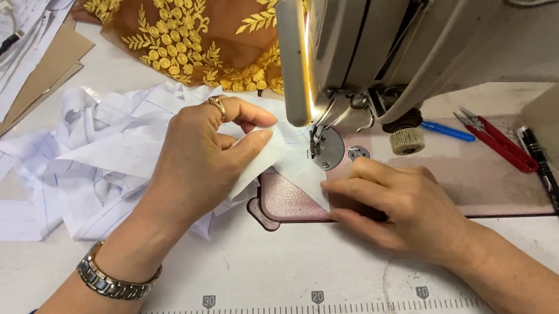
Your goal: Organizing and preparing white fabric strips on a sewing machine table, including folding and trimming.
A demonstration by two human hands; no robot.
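The cream sewing machine (458, 13) filled the view from twelve to three o'clock, its lamp lit above the needle. At eleven o'clock lay orange cloth with gold flower embroidery (190, 28), and at nine o'clock a loose heap of white strips (79, 164) spread over the worktop (263, 262), whose near edge carried a printed ruler scale. The white fabric piece (287, 160) sat at the centre, thin and pale, folded to a point, one end raised and the other flat on the pinkish machine bed just beside the presser foot. The left hand (200, 162), ringed and with a metal watch at the wrist, pinched the raised end between thumb and forefinger. The right hand (385, 205) lay with fingers pressed together and flat, seemingly pinning the piece's lower edge. Red thread snips (499, 141) and a black pen (552, 184) rested at three o'clock.
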